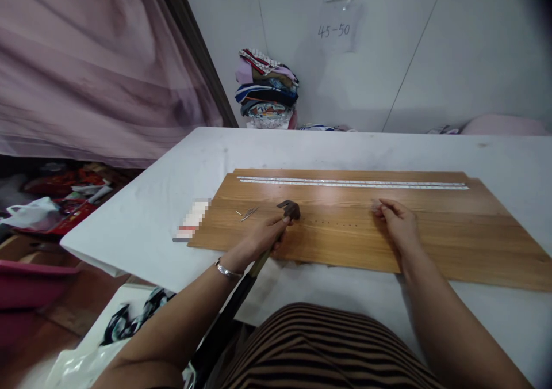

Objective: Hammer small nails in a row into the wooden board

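Observation:
A long wooden board [452, 236] lies flat on a white table [172, 193]. My left hand [263, 236] is closed round the handle of a hammer [290, 208], whose dark head rests on the board. A row of small nails [330, 224] runs across the board to the right of the hammer head. My right hand [399, 222] rests on the board at the row's right end, fingertips pinched together; what they hold is too small to see. Loose nails [248, 213] lie on the board left of the hammer.
A white measuring strip [353, 183] runs along the board's far edge. A blurred-out small object [192, 221] lies at the board's left end. Folded clothes [267, 90] are stacked against the wall behind the table. Bags and clutter [56, 202] lie on the floor at left.

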Tool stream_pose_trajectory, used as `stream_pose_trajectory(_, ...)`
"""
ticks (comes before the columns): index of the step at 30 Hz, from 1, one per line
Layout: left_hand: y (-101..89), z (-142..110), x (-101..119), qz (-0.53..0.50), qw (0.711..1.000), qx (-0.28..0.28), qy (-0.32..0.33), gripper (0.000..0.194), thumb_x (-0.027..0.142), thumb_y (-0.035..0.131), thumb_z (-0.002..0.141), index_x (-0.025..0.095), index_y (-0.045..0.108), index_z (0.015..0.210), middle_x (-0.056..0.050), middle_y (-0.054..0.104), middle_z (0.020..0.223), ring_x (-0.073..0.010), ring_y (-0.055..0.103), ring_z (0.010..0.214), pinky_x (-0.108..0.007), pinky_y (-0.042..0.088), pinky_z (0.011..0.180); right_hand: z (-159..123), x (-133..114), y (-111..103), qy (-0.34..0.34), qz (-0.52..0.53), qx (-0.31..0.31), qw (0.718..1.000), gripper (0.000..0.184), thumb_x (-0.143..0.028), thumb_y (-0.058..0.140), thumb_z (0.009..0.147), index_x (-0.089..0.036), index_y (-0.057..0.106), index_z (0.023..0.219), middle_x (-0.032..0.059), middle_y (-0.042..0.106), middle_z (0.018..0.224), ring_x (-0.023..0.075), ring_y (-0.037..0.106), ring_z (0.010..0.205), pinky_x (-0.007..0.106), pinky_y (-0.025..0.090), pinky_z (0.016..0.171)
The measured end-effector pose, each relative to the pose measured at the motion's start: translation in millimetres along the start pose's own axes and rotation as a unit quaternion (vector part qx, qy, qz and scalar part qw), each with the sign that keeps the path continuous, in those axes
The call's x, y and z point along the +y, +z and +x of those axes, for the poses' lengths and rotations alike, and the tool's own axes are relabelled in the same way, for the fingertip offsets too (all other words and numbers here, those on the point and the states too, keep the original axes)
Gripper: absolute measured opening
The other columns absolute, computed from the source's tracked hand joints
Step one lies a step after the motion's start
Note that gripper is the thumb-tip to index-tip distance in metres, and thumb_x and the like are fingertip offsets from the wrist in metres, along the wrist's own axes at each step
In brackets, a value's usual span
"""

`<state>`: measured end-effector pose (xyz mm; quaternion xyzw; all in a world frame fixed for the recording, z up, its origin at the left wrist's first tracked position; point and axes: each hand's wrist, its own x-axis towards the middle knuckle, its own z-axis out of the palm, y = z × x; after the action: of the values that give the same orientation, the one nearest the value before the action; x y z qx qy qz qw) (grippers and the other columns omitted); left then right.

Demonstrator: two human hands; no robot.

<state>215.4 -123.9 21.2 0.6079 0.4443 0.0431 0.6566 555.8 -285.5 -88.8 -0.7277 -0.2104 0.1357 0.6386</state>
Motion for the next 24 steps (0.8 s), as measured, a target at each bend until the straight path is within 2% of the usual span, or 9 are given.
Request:
stream_pose_trajectory(8, -0.7, -0.7, 0.6, 0.001, 1.0, -0.011, 0.017, 0.047, 0.064, 0.057, 0.096, 0.019, 0.062, 0.11, 0.004, 0.054, 0.067, -0.0081, 0.043, 0.048, -0.021, 0.031, 0.043, -0.1, 3.0, -0.2, -0.003, 0.001, 0.004, 1.0, 0.038, -0.051, 0.073, 0.072, -0.024, 0.08, 0.097, 0.0046, 0.079, 0.079, 0.0209, 0.072, 0.069, 0.034, 0.058, 0.064)
stream_pose_trajectory(19, -0.2, -4.4, 5.0, -0.004, 1.0, -0.009, 0.013, 0.053, 0.067, 0.06, 0.092, 0.018, 0.061, 0.112, 0.005, 0.053, 0.069, -0.0076, 0.043, 0.046, -0.021, 0.031, 0.043, -0.4, 0.6, 0.3, 0.012, 0.007, -0.004, 1.0, 0.042, -0.053, 0.074, 0.071, -0.022, 0.079, 0.099, 0.0061, 0.077, 0.08, 0.023, 0.072, 0.074, 0.039, 0.06, 0.072)
stream_pose_trajectory(24, -0.1, -0.6, 0.0, -0.002, 1.0, -0.012, 0.004, 0.055, 0.067, 0.059, 0.092, 0.017, 0.061, 0.115, 0.005, 0.054, 0.069, -0.0077, 0.042, 0.046, -0.022, 0.031, 0.041, -1.4, -2.9, 1.1, 0.009, 0.01, 0.003, 1.0, 0.04, -0.051, 0.072, 0.069, -0.023, 0.079, 0.097, 0.005, 0.077, 0.078, 0.0212, 0.071, 0.071, 0.039, 0.059, 0.072)
